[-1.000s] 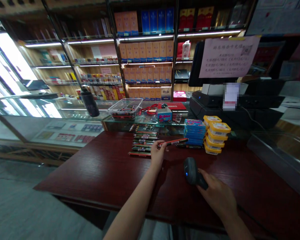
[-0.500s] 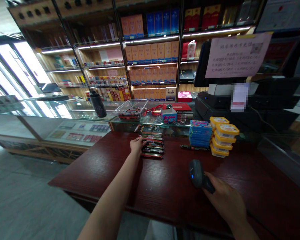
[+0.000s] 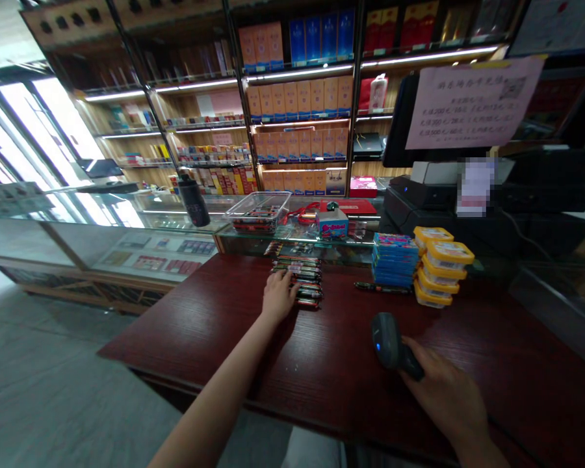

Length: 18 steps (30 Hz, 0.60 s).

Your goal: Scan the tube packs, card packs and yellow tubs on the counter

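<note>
A row of dark pens (image 3: pixel 308 273) lies side by side on the brown desk (image 3: pixel 175 338). Over the left part of this row is my left hand (image 3: pixel 279 299), its fingers apart and resting on or just above the pens; some pens are hidden beneath it. My right hand (image 3: pixel 446 390) is wrapped around the handle of a black barcode scanner (image 3: pixel 387 341), whose head shows a small blue light. Right of the row, a single pen (image 3: pixel 383 288) lies in front of a stack of blue boxes (image 3: pixel 394 260). Beside these stand stacked clear tubs with yellow lids (image 3: pixel 441 266).
Behind the desk, a glass counter (image 3: pixel 214 244) carries a clear plastic bin (image 3: pixel 258 211) of pens, a small blue box (image 3: pixel 332 225) and a dark bottle (image 3: pixel 194 201). A monitor (image 3: pixel 397 123) with a pink paper sign (image 3: pixel 472 107) stands at the right. Shelves of boxed goods line the back.
My left hand has moved slightly right and nearer along the pen row, now covering more of its near left side. The right hand holds the scanner in nearly the same place.
</note>
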### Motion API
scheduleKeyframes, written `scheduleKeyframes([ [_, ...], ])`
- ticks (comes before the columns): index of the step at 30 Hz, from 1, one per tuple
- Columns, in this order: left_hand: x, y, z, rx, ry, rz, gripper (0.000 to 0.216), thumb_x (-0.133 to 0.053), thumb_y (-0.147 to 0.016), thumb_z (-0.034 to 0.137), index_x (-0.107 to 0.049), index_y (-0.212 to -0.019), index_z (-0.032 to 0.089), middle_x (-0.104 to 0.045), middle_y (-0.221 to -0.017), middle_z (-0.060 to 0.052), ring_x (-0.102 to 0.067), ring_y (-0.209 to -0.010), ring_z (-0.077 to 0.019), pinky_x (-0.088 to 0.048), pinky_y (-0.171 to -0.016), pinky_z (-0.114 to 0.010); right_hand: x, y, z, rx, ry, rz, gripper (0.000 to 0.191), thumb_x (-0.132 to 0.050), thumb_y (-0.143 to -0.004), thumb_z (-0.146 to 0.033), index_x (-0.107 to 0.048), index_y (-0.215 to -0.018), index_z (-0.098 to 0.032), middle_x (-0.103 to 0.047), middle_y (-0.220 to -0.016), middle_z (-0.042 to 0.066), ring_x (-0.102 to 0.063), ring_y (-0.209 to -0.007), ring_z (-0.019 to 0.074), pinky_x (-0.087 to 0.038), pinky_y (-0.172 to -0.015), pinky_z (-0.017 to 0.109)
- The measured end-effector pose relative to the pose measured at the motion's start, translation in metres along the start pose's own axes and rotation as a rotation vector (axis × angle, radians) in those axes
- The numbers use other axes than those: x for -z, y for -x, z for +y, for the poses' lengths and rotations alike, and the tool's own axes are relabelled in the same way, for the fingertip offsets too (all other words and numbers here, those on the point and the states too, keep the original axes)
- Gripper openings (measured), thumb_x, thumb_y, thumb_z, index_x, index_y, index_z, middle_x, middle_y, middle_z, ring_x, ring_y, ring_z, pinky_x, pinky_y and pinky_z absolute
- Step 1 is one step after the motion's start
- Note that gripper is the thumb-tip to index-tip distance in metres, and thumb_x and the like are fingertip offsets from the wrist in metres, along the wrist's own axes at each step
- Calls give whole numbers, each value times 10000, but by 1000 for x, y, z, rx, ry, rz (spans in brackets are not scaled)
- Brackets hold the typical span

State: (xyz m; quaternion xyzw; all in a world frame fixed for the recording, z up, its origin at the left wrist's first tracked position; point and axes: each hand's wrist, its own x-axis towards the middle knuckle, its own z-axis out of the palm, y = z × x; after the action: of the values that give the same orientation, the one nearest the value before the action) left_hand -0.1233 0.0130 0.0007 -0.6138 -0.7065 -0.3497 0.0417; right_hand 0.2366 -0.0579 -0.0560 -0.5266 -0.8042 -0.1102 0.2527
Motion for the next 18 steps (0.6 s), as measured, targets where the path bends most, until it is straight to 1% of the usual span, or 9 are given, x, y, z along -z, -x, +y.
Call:
scheduleKeyframes([
  [2,-10,11,6,-148,-127,-110,473,-551,-837,377,-532,-1282,217,-476,-1395,-119,-349,-1342,-295,-268,-1105,-472,2,0,-3,-21,3,0,364,-497,-867,-361,-518,-1211,-244,-692,-1076,41,-680,-821,202,-484,-629,305],
  [3,-15,14,7,-182,-166,-143,492,-529,-854,393,-498,-1316,227,-442,-1426,-110,-311,-1366,-291,-243,-1113,-490,2,0,-5,-26,3,1,362,-496,-867,-358,-515,-1211,-246,-692,-1072,42,-678,-821,204,-483,-633,307],
  [5,-22,16,8,-195,-219,-160,499,-491,-876,414,-468,-1342,238,-414,-1449,-105,-285,-1381,-294,-218,-1113,-523,4,0,-7,-27,3,4,355,-495,-867,-350,-516,-1205,-247,-694,-1057,44,-676,-819,206,-481,-649,310],
  [10,-28,8,4,-200,-260,-124,510,-492,-874,418,-471,-1342,214,-412,-1447,-120,-310,-1367,-298,-223,-1116,-505,7,-2,-9,-46,-15,-27,350,-529,-856,-319,-530,-1197,-245,-698,-1002,23,-670,-791,196,-478,-678,319],
  [13,-31,5,3,-205,-281,-100,500,-483,-881,408,-479,-1331,190,-419,-1438,-142,-308,-1368,-297,-220,-1119,-500,8,-3,-10,-62,-26,-36,360,-557,-849,-320,-533,-1199,-238,-693,-1010,29,-665,-821,195,-470,-700,312],
  [16,-36,4,9,-201,-292,-44,490,-469,-886,424,-498,-1304,169,-435,-1415,-169,-303,-1368,-309,-219,-1115,-518,8,-5,-11,-72,-38,-38,368,-561,-846,-312,-535,-1204,-227,-690,-1017,36,-661,-841,192,-459,-711,302],
  [18,-41,4,19,-220,-277,10,476,-454,-893,423,-516,-1279,151,-442,-1398,-182,-293,-1370,-318,-221,-1116,-524,9,-5,-11,-81,-47,-45,370,-561,-842,-302,-540,-1203,-224,-692,-1004,38,-660,-843,193,-449,-709,300],
])
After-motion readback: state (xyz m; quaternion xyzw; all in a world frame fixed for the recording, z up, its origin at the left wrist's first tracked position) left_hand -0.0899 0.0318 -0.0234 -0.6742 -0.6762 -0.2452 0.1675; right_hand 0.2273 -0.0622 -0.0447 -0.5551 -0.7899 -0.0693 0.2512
